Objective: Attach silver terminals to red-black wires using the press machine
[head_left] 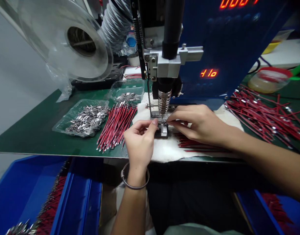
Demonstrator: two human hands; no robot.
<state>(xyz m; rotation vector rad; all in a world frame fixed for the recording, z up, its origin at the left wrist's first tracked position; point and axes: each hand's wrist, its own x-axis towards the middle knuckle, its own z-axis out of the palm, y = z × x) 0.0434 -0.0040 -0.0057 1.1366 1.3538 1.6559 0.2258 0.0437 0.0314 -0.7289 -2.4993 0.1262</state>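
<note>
My left hand (141, 138), a bangle (134, 176) round its wrist, is closed at the left side of a small metal fixture (164, 130). Its thumb and fingertips press together, and whatever they pinch is too small or hidden to name. From the right, my right hand (199, 122) reaches to the same fixture with its fingers pinched; what lies in them cannot be made out. Directly above both fingertips is the coiled-spring tip (164, 101) of a machine head. Red wires (196, 143) lie under my right hand on a white cloth (162, 151).
Left of the cloth lie a bundle of red wires (117, 125) and a clear tray (59, 125) of small metal parts. More red wires (260, 114) pile up at the right. A blue machine (213, 42) stands behind; blue bins (20, 176) sit below the table edge.
</note>
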